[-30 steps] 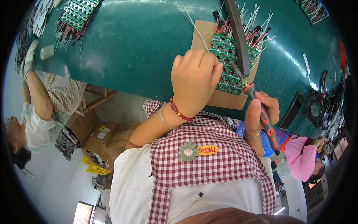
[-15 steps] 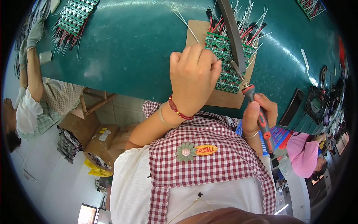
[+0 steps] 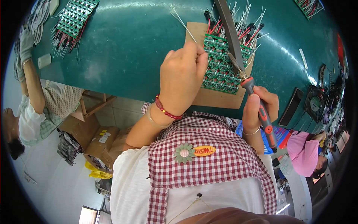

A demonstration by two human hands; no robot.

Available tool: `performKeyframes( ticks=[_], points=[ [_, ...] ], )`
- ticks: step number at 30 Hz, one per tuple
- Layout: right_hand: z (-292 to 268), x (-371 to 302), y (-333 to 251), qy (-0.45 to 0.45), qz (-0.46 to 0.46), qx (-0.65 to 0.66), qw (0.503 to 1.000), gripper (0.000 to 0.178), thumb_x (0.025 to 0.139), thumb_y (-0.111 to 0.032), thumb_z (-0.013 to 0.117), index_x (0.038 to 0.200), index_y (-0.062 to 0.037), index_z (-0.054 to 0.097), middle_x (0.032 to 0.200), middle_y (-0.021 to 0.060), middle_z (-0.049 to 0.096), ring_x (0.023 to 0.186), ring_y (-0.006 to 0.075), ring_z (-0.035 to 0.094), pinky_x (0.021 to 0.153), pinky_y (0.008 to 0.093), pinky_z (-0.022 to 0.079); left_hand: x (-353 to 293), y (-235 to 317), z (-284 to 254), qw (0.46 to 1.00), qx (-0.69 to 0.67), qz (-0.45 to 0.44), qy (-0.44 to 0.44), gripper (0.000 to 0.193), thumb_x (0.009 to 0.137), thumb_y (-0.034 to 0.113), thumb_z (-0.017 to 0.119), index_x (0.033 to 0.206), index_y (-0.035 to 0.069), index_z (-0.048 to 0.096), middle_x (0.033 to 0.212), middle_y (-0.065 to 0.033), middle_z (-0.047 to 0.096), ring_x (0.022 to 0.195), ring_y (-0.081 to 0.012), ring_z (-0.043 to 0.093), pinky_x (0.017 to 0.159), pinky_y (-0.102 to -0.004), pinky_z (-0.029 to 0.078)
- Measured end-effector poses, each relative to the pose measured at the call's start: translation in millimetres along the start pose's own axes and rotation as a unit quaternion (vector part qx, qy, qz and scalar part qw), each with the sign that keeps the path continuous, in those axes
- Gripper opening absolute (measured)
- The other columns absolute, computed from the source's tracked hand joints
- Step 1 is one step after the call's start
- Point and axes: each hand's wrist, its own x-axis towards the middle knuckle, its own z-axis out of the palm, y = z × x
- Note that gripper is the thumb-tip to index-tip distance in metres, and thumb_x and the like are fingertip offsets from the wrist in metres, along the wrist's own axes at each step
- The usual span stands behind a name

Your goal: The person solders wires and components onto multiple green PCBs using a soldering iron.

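Observation:
My right hand (image 3: 264, 104) grips the red and grey handle of a soldering iron (image 3: 264, 115). Its metal tip points up and left, over a green panel of small circuit boards (image 3: 215, 69) and close beside a dark metal bar (image 3: 233, 35) lying across it. Red, white and black wires (image 3: 251, 30) with black connectors stick out past the panel's far edge. My left hand (image 3: 182, 76) is closed just left of the panel, fingertips turned away; what they hold, if anything, is hidden. Thin white wires (image 3: 183, 24) end near its knuckles. Brown cardboard (image 3: 218, 99) lies under the panel.
More wired board panels sit at the far left (image 3: 76, 18) and far right (image 3: 309, 8) of the green table (image 3: 123, 44). A black phone (image 3: 291, 107) and a fan (image 3: 316, 100) are at right. A co-worker's gloved hand (image 3: 27, 44) is at left; another person in pink (image 3: 300, 153) sits right.
My left hand has drawn back to the left, off the panel's edge. The soldering iron has shifted slightly left and its tip up. At left, the co-worker's gloved hands have moved.

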Motion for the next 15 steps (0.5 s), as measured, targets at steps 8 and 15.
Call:
performKeyframes(
  ticks=[8,15],
  points=[
    [1.0,18.6,-11.1,-0.024,0.112,-0.021,0.993,0.014,0.079,-0.003,0.068,0.092,-0.0023,0.064,0.073,0.0102,0.065,0.060,0.0146,0.061,0.055,0.0254,0.047,9.2,-4.2,5.4,0.995,0.079,0.043,0.043,0.012,0.078,0.006,0.071,0.078,0.009,0.059,0.063,-0.0009,0.057,0.058,-0.0182,0.056,0.059,-0.0324,0.041],
    [10.1,21.9,-8.9,-0.032,0.054,-0.088,0.994,0.013,0.077,-0.002,0.069,0.090,-0.0024,0.065,0.075,0.0104,0.067,0.059,0.0145,0.061,0.054,0.0256,0.047,7.6,-4.3,8.9,0.997,0.072,0.023,0.025,0.013,0.076,0.010,0.070,0.077,0.009,0.057,0.069,-0.0033,0.058,0.065,-0.0227,0.056,0.060,-0.0366,0.037]
  ],
)
